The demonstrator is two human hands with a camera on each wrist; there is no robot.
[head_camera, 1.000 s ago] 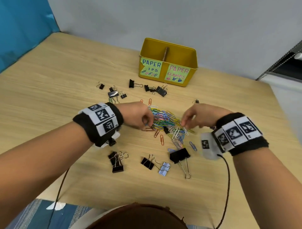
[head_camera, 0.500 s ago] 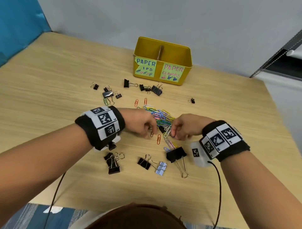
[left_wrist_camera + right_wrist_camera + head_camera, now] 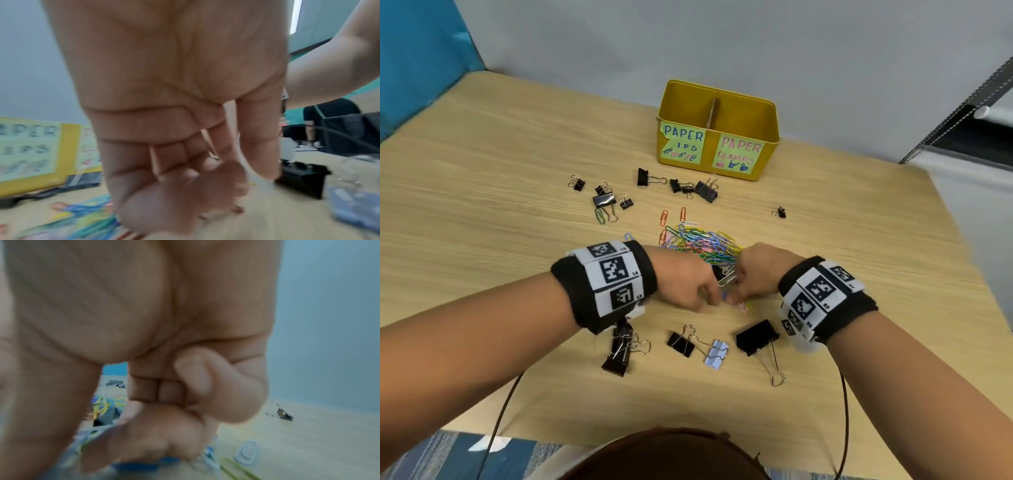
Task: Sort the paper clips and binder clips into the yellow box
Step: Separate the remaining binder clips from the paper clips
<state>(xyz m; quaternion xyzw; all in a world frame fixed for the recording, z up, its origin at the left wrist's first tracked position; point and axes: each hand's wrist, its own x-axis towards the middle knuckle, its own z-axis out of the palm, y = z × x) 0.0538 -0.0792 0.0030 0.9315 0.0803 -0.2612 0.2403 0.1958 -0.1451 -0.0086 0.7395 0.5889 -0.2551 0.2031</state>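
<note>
A yellow box point(image 3: 765, 161) with a middle divider stands at the back of the table, labelled PAPER CLIPS on the left and PAPER CLAMPS on the right. A heap of coloured paper clips point(image 3: 702, 241) lies mid-table. Both hands meet at its near edge. My left hand point(image 3: 709, 298) has its fingers curled in, and the left wrist view shows a metal clip point(image 3: 212, 155) caught between them. My right hand point(image 3: 736, 294) pinches a small bunch of pale clips point(image 3: 92, 433) between thumb and fingers. Silver clips point(image 3: 727, 279) stick up between the two hands.
Black binder clips lie near me point(image 3: 756, 337) point(image 3: 681, 343) point(image 3: 618, 356), with a pale blue one point(image 3: 717, 353) among them. More sit before the box point(image 3: 705, 190) point(image 3: 643, 177), at left point(image 3: 604, 199), and one small at right point(image 3: 780, 212). Wrist cables trail off the table's front edge.
Both hands have drawn back from the middle of the heap to its near edge and closed in on each other, dragging clips along. The view has shifted slightly.
</note>
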